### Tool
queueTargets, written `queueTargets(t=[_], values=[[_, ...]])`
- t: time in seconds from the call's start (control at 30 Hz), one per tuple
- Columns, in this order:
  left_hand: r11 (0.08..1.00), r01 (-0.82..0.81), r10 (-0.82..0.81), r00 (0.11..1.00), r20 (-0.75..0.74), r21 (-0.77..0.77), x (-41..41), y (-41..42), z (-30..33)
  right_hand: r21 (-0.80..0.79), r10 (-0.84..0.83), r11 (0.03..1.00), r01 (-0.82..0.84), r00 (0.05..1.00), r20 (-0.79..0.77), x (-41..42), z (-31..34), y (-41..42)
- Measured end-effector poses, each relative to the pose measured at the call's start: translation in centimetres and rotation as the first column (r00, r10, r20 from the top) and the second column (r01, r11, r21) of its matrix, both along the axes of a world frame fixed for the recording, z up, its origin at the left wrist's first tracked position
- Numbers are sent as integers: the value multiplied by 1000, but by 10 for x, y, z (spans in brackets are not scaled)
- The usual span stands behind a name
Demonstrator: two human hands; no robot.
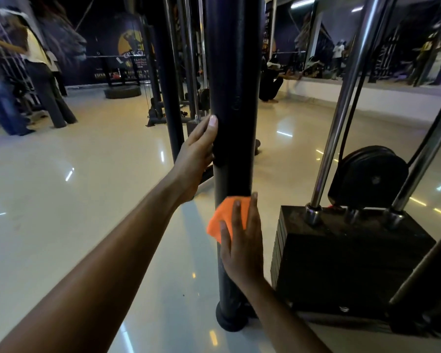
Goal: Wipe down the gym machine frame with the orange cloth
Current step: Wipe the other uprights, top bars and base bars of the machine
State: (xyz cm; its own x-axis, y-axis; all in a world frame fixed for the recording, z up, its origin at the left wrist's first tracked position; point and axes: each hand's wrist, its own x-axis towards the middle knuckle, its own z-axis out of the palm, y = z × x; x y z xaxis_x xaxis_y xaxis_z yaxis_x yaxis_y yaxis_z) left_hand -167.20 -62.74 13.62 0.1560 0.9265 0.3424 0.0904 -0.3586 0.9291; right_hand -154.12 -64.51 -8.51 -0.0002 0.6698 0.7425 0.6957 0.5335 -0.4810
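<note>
A thick black post point(233, 98) of the gym machine stands upright in the middle of the view, its round foot on the shiny pale floor point(74, 187). The left hand point(197, 159) grips the post from its left side, thumb up along the front and the other fingers curled round behind, out of sight. Lower down, the right hand point(242, 240) lies flat with straight fingers, pressing the orange cloth point(224, 217) against the front of the post; the cloth bunches out past the fingertips to the left. Just right of the post sits a black weight stack point(341, 263) with shiny steel rods point(341, 110) rising from its top and a black pulley wheel point(367, 179) behind it.
</note>
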Motion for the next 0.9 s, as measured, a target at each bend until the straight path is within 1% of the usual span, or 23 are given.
queueTargets(t=[0.07,0.13,0.2,0.23,0.3,0.4,0.43,0.5,0.6,0.67,0.73,0.83,0.9], values=[[999,18,-18,1000,-8,-30,-2,0,-12,0,-6,1000,6,999,-36,-5,-2,-1],[995,28,-32,999,-35,-91,-5,-1,-28,1,-26,1000,27,995,-92,-13,27,2],[991,28,-34,998,-43,-132,-6,-4,-42,47,-24,998,29,995,-93,-15,52,12],[990,28,-34,998,-43,-141,-5,-4,-47,65,-23,997,28,997,-75,-13,54,18],[992,21,-27,999,-41,-127,-3,-4,-53,83,-22,996,25,999,-32,-4,25,22],[996,-13,8,999,-51,-87,0,-3,-58,23,25,999,-25,1000,14,5,-52,8],[997,-20,16,999,-52,-79,1,-3,-60,-1,31,1000,-31,1000,4,6,-67,5],[997,-32,29,998,-52,-63,0,-2,-67,-4,30,1000,-30,999,-40,2,-60,5],[996,-31,28,999,-38,-85,-5,-1,-90,64,4,998,-1,999,-41,-5,-13,19],[994,-35,31,999,-40,-101,-8,-2,-105,82,-28,996,34,997,-71,-10,-3,24],[994,-30,26,999,-37,-102,-10,0,-116,79,-76,994,81,996,-53,-15,-26,21],[995,-36,34,999,-25,-89,-10,0,-119,52,-117,992,114,991,57,-16,-86,12],[996,-44,43,999,-8,-75,-8,-1,-121,37,-110,993,108,993,48,-13,-98,11]])
